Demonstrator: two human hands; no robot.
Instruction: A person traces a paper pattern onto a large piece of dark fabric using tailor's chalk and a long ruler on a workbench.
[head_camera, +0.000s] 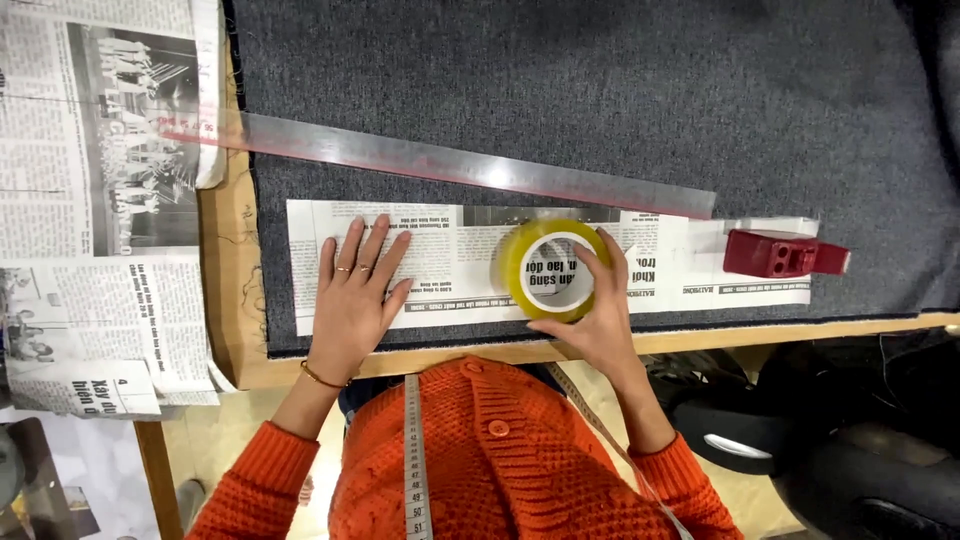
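My left hand (354, 296) lies flat with fingers spread on the left part of a long newspaper strip (450, 262), pressing it onto dark grey fabric (600, 90). My right hand (598, 310) grips a roll of clear yellowish tape (550, 268) that rests on the middle of the strip. The fingers wrap the roll's right side and the thumb hooks under its near edge. A stretch of tape seems to run from the roll toward the right along the strip.
A long clear ruler (440, 160) lies slanted on the fabric just beyond the strip. A red tape cutter (782, 253) sits on the strip's right end. Newspaper sheets (100, 200) cover the wooden table (228, 300) at left. A measuring tape (415, 450) hangs over my orange sweater.
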